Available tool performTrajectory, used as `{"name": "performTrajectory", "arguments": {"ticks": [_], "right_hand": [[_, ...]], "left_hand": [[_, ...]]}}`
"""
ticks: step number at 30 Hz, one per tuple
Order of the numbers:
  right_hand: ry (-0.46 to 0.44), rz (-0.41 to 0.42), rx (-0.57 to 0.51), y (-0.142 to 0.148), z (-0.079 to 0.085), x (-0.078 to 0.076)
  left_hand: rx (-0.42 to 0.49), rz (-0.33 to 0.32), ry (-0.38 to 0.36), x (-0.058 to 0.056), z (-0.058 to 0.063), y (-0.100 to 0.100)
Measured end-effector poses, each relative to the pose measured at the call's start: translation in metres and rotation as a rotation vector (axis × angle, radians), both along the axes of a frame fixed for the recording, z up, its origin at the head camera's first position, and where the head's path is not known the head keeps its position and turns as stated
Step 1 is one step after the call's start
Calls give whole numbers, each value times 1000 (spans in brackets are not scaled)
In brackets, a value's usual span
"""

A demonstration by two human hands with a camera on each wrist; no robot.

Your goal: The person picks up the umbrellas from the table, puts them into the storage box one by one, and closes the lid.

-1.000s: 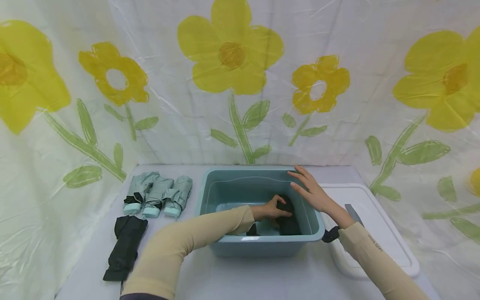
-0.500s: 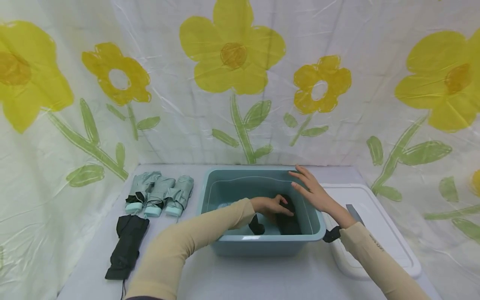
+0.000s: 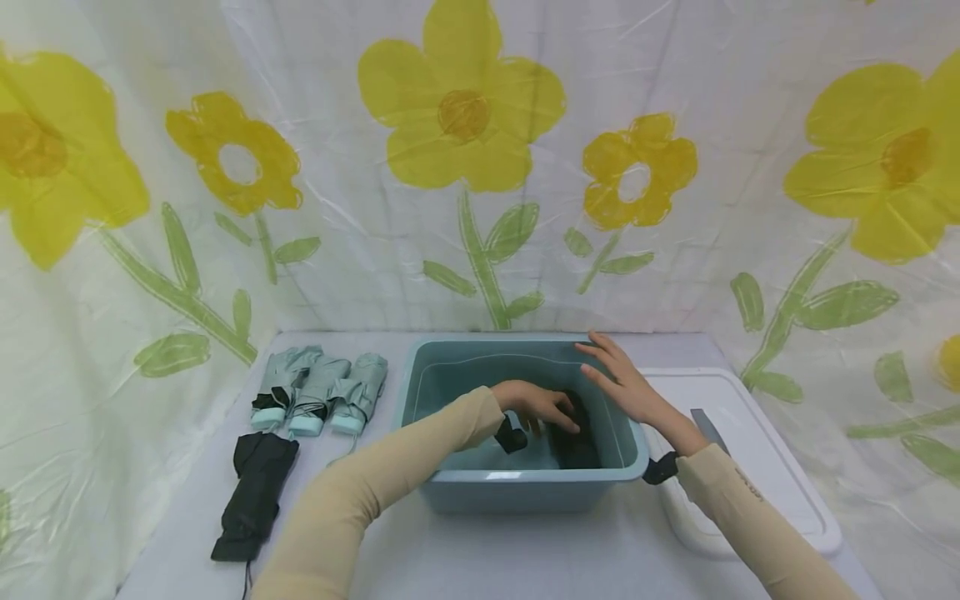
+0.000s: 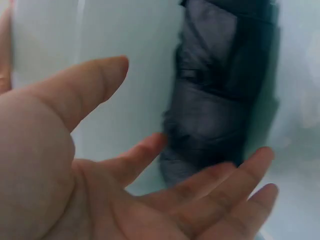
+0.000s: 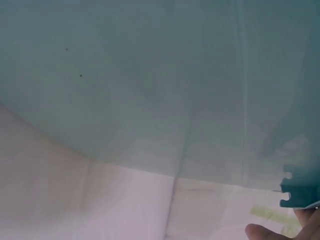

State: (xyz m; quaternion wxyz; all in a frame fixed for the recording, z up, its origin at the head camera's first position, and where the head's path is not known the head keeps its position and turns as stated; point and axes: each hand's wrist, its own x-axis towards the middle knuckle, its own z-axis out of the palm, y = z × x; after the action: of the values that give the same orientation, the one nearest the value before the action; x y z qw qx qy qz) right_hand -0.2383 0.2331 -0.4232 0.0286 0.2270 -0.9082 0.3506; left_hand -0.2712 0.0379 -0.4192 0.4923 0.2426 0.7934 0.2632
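Note:
My left hand (image 3: 534, 402) reaches down into a blue-green plastic bin (image 3: 525, 477). Beside it, along the bin's right wall, lies a folded black umbrella (image 3: 576, 446). In the left wrist view, the fingers and thumb are spread apart, and the fingertips overlap the near end of the black umbrella (image 4: 212, 110). Nothing is gripped in the palm. My right hand (image 3: 621, 385) rests at the bin's right rim with its fingers extended. The right wrist view shows mostly the bin's outer wall (image 5: 150, 100), with a few fingertips at the lower right corner.
Several folded pale green umbrellas (image 3: 318, 392) lie side by side on the table left of the bin. Another folded black umbrella (image 3: 257, 496) lies in front of them. A white lid (image 3: 780, 467) lies under my right forearm, and a patterned curtain hangs behind.
My left hand has loosened from the black umbrella in the bin and drawn slightly to the left, its fingers opening. The right hand has stayed at the rim.

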Motion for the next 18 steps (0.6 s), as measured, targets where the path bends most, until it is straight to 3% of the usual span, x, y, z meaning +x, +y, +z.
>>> {"name": "performTrajectory", "arguments": {"ticks": [4,7,14,18], "right_hand": [[-4,0,-4,0,0,1],[-2,0,-3,-1,0,0],[-17,-6,-14,-1,0,1],[-24,-7,-15,-1,0,2]], "left_hand": [[3,-81,95,4,12,-2],[37,-117,120,8,22,-4],[200,-180,141,15,48,-17],[310,-179,150,19,58,-28]]}}
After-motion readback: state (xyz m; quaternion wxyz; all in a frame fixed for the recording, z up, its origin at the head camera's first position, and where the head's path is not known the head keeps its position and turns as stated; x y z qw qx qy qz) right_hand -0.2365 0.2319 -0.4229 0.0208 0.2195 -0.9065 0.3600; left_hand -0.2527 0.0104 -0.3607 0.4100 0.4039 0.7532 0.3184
